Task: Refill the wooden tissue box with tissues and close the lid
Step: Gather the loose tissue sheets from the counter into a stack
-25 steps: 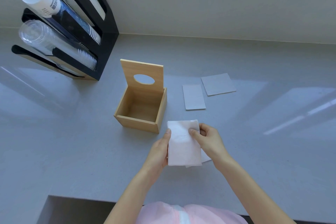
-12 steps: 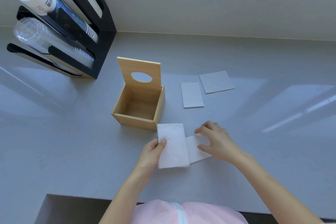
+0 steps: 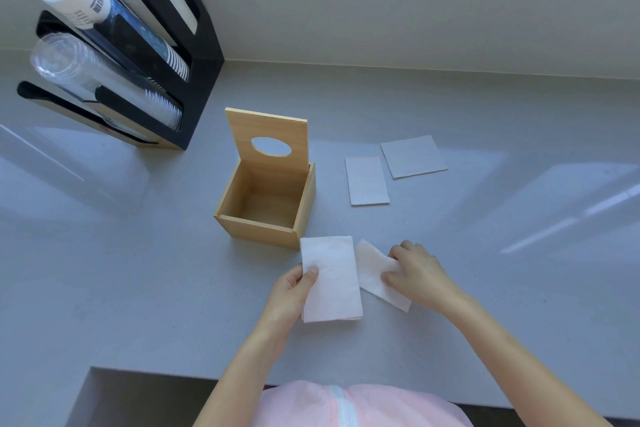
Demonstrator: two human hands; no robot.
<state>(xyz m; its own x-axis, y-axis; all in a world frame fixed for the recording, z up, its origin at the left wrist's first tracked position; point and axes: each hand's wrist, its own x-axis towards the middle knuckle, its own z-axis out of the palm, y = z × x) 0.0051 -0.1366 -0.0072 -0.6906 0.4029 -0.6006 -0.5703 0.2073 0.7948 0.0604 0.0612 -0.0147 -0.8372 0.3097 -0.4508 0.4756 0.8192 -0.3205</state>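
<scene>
Wooden tissue box (image 3: 266,210) sits on the grey counter (image 3: 138,270), mouth up, nothing visible inside. Lid (image 3: 268,140) stands upright off the box's far edge, oval hole facing the camera.

Left hand (image 3: 289,289) is closed on a folded tissue (image 3: 330,279), thumb on top at its left edge, fingers underneath. That tissue sits just in front of the box's near right corner, its far edge about touching the corner. Long axis runs near-to-far, short far edge pointing at the box.

Right hand (image 3: 420,276) presses down on a second tissue (image 3: 379,274), fingers bent over its right side; can't tell if it's pinched or only pinned flat. This one lies right of the held tissue, edges meeting or slightly overlapping. Long axis is skewed, running from far-left by the box toward near-right.

Two more flat tissues right of the box, well apart from the hands: a narrow sheet (image 3: 367,180), long axis near-to-far, and a squarer sheet (image 3: 414,156) just beyond it, slightly rotated.

Black cup dispenser (image 3: 194,45) stands far-left of the box, stacked cups lying in its slots.
</scene>
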